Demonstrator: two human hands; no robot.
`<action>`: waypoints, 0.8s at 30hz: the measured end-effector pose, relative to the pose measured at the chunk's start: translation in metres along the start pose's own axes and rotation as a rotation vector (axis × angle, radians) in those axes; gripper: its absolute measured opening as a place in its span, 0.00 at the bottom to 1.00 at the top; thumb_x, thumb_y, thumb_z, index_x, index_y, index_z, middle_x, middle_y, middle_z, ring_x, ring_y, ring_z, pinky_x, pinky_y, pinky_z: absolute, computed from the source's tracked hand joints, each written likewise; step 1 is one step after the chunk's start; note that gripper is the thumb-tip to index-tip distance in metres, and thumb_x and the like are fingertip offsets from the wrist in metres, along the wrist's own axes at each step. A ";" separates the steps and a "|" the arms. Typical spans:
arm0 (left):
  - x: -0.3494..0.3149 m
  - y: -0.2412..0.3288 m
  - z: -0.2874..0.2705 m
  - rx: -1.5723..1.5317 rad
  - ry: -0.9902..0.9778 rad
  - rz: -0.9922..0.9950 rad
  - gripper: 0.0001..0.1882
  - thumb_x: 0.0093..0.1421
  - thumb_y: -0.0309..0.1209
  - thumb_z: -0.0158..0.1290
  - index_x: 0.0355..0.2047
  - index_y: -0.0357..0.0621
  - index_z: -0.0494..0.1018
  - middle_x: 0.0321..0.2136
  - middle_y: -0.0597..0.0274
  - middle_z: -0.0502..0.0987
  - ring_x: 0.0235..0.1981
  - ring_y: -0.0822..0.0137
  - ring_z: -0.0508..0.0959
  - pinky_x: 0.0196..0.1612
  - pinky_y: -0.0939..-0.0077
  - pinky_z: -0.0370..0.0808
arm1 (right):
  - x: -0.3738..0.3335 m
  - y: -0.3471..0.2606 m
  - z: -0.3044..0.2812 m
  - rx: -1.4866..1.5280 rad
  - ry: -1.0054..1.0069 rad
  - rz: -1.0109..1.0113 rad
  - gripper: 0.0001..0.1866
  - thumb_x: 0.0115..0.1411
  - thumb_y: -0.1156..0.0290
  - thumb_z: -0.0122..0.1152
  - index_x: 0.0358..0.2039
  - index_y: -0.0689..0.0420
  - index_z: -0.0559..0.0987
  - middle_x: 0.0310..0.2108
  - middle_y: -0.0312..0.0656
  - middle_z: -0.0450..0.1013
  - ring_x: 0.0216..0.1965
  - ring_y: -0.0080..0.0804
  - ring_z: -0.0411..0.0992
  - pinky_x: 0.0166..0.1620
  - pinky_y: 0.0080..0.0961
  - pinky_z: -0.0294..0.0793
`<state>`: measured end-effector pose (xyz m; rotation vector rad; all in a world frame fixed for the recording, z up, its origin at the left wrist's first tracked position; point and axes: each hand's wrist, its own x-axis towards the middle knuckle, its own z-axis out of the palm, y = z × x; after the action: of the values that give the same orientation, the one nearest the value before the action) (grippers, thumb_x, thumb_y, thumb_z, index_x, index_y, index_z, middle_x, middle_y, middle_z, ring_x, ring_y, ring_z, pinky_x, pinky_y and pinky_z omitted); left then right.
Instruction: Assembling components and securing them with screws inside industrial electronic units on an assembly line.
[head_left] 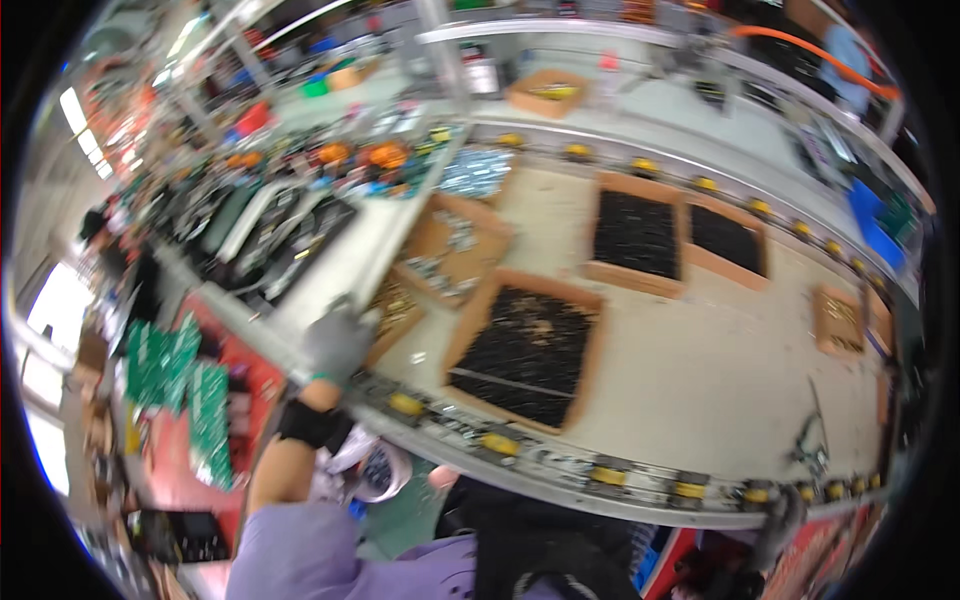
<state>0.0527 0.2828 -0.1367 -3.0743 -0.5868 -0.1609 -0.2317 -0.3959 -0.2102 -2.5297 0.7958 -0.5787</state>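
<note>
Left hand [340, 340] in a grey glove, blurred, over the near left corner of the table [700, 370], a black band [313, 425] at the wrist; fingers directed away from the wearer. Nearest item: small carton [402, 325] of brass-coloured parts, just right of the glove, which covers part of its left side. Its visible near edge slants up to the right; long axis cannot be judged with the hand in front. Grip of this hand: fingers look loosely curved, but blur hides the tips, so I cannot tell whether they are spread, pressed together or pinching a part; contact with the carton also uncertain. Right hand [785, 522]: a dark grey, smeared shape at the near right edge of the table, beside the rail of yellow rollers [500, 443]; its grip cannot be made out. Right of the brass carton stands a large carton [555, 284] of black slender pieces, long axis running away from the wearer, far end leaning slightly right. Behind the brass carton, a shallow carton [490, 240] with silvery parts. Farther back, two cartons of black pieces side by side, the left one [635, 281] larger than the right one [738, 279].
</note>
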 end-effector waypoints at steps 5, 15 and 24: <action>-0.013 0.016 -0.006 -0.051 0.036 0.049 0.26 0.59 0.51 0.51 0.47 0.43 0.74 0.46 0.50 0.78 0.39 0.48 0.81 0.44 0.56 0.77 | 0.007 -0.010 -0.010 0.017 0.039 -0.254 0.17 0.67 0.59 0.55 0.45 0.60 0.81 0.42 0.51 0.78 0.42 0.48 0.75 0.48 0.41 0.74; -0.070 0.082 -0.015 -0.144 -0.024 0.204 0.30 0.59 0.51 0.52 0.51 0.39 0.71 0.50 0.49 0.74 0.41 0.51 0.81 0.45 0.58 0.77 | 0.007 -0.050 -0.020 -0.056 0.037 -0.303 0.16 0.69 0.62 0.52 0.43 0.62 0.81 0.40 0.52 0.78 0.41 0.49 0.75 0.47 0.41 0.74; -0.145 0.170 -0.024 -0.390 -0.421 0.431 0.30 0.61 0.44 0.52 0.59 0.39 0.64 0.63 0.38 0.60 0.62 0.45 0.66 0.59 0.54 0.69 | 0.006 -0.067 -0.024 -0.179 -0.054 -0.121 0.16 0.68 0.63 0.53 0.45 0.63 0.80 0.43 0.53 0.78 0.44 0.48 0.75 0.50 0.40 0.73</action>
<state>-0.0215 0.0707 -0.1259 -3.5381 0.1483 0.4341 -0.2104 -0.3560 -0.1547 -2.7603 0.7068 -0.4942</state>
